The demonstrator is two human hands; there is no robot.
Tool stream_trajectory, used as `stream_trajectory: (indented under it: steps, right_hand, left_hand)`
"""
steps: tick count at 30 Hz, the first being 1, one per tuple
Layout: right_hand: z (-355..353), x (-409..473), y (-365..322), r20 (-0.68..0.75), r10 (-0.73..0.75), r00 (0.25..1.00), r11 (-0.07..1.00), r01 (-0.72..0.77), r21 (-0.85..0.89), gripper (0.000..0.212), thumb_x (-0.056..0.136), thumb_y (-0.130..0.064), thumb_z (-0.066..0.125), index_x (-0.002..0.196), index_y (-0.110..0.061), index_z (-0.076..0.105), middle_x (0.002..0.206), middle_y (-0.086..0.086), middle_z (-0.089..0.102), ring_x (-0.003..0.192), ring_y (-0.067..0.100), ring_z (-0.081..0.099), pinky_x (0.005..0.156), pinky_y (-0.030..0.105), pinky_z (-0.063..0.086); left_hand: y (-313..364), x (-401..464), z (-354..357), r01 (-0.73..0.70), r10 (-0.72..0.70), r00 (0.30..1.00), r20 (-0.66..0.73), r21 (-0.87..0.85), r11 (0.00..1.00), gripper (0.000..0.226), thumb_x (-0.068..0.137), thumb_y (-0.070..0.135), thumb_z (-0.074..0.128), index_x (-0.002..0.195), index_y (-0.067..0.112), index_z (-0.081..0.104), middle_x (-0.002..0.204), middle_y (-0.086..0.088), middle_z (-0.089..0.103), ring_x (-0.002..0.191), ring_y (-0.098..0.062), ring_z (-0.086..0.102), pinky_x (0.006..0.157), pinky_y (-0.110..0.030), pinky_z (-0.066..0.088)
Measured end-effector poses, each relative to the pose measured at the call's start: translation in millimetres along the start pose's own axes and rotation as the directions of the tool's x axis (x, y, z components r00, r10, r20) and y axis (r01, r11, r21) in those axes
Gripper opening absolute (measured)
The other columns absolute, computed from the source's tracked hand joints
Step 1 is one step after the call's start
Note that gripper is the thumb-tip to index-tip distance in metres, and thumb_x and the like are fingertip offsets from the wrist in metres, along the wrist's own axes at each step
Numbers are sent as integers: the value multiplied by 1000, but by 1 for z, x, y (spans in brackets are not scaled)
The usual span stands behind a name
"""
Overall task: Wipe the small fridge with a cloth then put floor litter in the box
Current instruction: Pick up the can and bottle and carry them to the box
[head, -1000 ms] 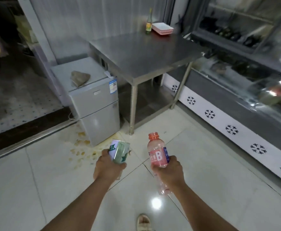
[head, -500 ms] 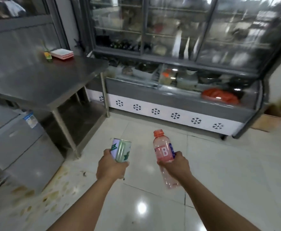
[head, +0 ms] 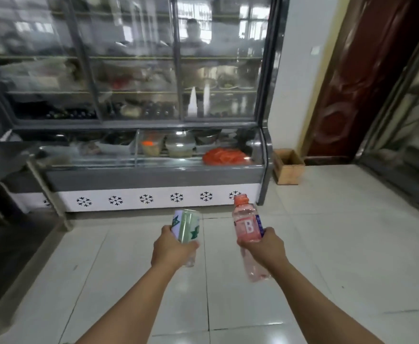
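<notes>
Steel counter point(head: 2, 157) clips the left edge, one leg point(head: 47, 192) showing, dark gap beneath it. White tile floor point(head: 352, 244) runs wide and bare from the counter leg across to the right side; most open room is centre and right. Display fridge point(head: 153, 180) fills the back wall behind it, glass doors above, chilled tray section below, white base strip with six snowflake marks fully visible, a seventh partly hidden behind the bottle cap and another half behind the counter leg.

Left hand point(head: 172, 249) wraps round one clear bottle with a green and white label point(head: 186, 227), fingers curled tight, held tilted over the floor. Right hand point(head: 265, 247) grips one pink bottle point(head: 247, 227) by its middle, orange cap up, big white "B" on the label, its base pointing down past the hand. Two bottles total, one per hand, close but apart.

One cardboard box point(head: 288, 170) sits on the floor against the wall, just beside the right end of the display fridge, top open, well ahead and right of the hands. Dark red door point(head: 352, 83) stands behind the box. Metal-framed glass panel point(head: 402, 145) lines the right edge.
</notes>
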State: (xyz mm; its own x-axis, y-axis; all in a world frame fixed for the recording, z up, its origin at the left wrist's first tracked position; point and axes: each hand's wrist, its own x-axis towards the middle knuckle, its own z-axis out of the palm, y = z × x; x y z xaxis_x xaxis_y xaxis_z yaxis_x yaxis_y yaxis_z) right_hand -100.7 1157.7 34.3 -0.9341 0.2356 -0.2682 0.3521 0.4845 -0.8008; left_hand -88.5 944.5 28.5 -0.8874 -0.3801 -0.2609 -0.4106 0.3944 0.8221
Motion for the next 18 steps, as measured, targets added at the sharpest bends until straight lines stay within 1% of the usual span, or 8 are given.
stream_trajectory:
  steps: [3, 5, 7, 10, 13, 18]
  right_hand:
    - [-64, 27, 18, -68, 17, 998, 1000, -16, 6, 60, 71, -33, 78, 116, -8, 47, 112, 11, 59, 96, 26, 59, 76, 32, 48]
    - [-101, 44, 29, -111, 36, 993, 999, -34, 19, 60, 71, -33, 78, 115, -7, 48, 112, 12, 59, 95, 27, 59, 78, 34, 49]
    - [-132, 61, 38, -147, 56, 988, 998, -52, 31, 59, 71, -33, 78, 114, -7, 48, 111, 12, 59, 94, 26, 58, 80, 36, 50]
    - [-171, 87, 50, -191, 85, 978, 996, -76, 55, 60, 70, -34, 79, 114, -7, 48, 112, 11, 58, 94, 26, 58, 81, 37, 51]
    - [-200, 115, 59, -219, 102, 970, 994, -91, 62, 61, 70, -34, 78, 116, -7, 47, 113, 12, 58, 99, 28, 59, 85, 40, 51]
    - [-243, 178, 66, -272, 120, 955, 992, -105, 69, 59, 71, -33, 78, 114, -7, 48, 110, 10, 59, 95, 27, 60, 82, 38, 52]
  left_hand:
    - [48, -2, 57, -42, 44, 998, 54, -25, 999, 55, 57, 37, 80, 101, 18, 52, 93, -2, 66, 81, -22, 67, 78, -39, 57]
    - [75, -1, 91, -64, 66, 994, 92, -24, 998, 54, 55, 37, 79, 99, 18, 56, 91, -4, 69, 77, -23, 69, 76, -40, 58]
    - [98, 2, 121, -75, 76, 991, 110, -16, 997, 53, 55, 37, 79, 98, 18, 55, 90, -4, 69, 74, -22, 69, 74, -39, 58]
    - [129, 10, 162, -115, 111, 988, 105, 31, 993, 53, 58, 37, 80, 98, 19, 50, 93, -2, 65, 79, -21, 65, 76, -36, 56]
    - [156, 24, 198, -146, 136, 982, 134, 73, 987, 54, 60, 37, 80, 100, 20, 47, 96, -1, 61, 84, -22, 62, 78, -39, 56]
    - [209, 66, 261, -207, 188, 968, 164, 105, 973, 56, 61, 37, 79, 102, 19, 46, 98, -2, 60, 89, -25, 60, 78, -38, 54]
